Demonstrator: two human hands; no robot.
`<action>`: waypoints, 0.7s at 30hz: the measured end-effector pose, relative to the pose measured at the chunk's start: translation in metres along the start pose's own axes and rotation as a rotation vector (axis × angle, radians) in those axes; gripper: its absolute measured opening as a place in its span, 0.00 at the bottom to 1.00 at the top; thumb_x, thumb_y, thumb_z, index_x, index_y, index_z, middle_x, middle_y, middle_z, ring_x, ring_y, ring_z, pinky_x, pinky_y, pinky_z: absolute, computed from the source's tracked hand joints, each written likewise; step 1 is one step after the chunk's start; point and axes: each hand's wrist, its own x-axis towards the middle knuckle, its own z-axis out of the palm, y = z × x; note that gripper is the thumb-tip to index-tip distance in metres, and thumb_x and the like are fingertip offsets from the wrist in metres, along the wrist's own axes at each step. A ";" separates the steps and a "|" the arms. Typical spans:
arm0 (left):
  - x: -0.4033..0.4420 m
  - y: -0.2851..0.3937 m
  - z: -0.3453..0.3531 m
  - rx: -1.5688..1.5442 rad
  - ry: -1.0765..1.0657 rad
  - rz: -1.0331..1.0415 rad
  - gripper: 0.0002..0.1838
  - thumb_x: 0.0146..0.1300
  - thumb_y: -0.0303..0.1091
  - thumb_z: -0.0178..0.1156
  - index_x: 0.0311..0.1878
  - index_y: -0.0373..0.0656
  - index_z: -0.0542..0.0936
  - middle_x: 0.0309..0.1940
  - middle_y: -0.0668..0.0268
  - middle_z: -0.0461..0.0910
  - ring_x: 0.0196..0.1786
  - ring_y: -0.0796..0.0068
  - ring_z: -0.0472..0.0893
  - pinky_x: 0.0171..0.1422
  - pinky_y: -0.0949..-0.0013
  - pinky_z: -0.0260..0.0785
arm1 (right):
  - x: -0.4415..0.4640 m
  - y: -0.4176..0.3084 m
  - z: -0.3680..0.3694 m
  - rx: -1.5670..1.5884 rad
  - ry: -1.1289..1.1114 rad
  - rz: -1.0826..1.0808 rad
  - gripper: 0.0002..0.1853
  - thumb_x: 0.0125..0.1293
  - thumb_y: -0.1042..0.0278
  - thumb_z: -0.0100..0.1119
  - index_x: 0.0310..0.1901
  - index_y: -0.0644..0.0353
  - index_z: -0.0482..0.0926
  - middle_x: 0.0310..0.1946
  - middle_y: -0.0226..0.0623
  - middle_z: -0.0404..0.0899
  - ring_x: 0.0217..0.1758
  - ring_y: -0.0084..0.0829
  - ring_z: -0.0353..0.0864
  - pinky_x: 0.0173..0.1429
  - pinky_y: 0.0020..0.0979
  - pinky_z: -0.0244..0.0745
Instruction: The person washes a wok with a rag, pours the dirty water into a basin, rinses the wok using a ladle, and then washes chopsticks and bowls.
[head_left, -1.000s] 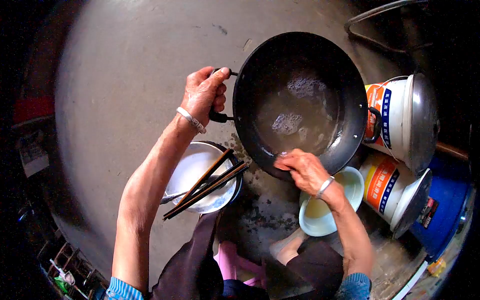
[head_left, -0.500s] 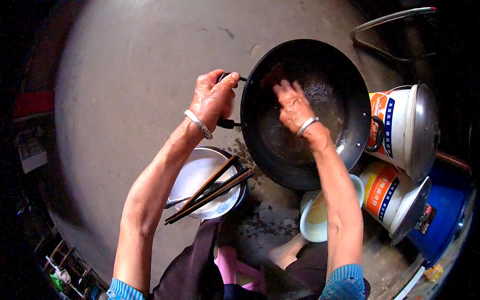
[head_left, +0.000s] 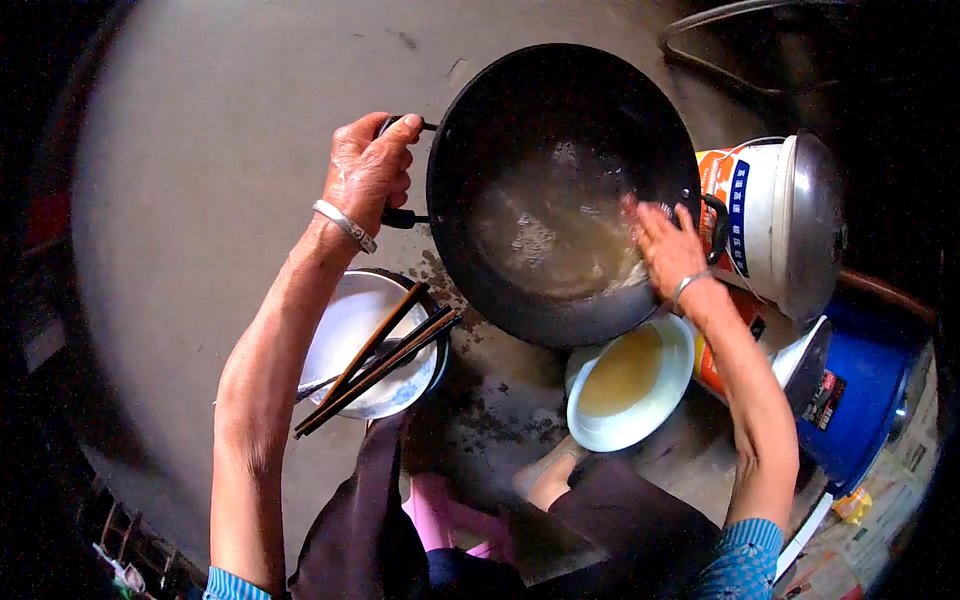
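A black wok (head_left: 560, 320) holds cloudy water with patches of foam. My left hand (head_left: 372, 170) is wrapped round the wok's left handle. Inside the wok's right side is my right hand (head_left: 668, 245), its fingers bent against the inner wall near the water; a blurred reddish thing shows at its fingertips, too unclear to name. Below the wok stands a pale bowl (head_left: 673, 385) of yellowish liquid. A white bowl (head_left: 325, 345) with dark chopsticks (head_left: 375, 372) and a spoon lying across it is beneath my left forearm.
Two white buckets with orange labels stand at the right, the upper one (head_left: 765, 215) beside the wok's right handle. A blue tub (head_left: 860, 385) is behind them. A pink stool (head_left: 450, 515) shows between the person's legs. A metal tube frame (head_left: 740, 12) lies at the top right.
My right hand has swept from the near rim across the wok's upper left to its right side. My left hand keeps its hold on the handle. The whole view has shifted slightly.
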 end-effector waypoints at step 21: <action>-0.005 0.006 0.005 0.007 0.049 0.005 0.12 0.60 0.38 0.58 0.28 0.40 0.71 0.14 0.77 0.61 0.12 0.88 0.58 0.13 0.79 0.47 | -0.018 -0.061 -0.036 0.540 -0.066 0.036 0.12 0.50 0.75 0.57 0.38 0.59 0.78 0.36 0.40 0.74 0.47 0.38 0.73 0.53 0.36 0.62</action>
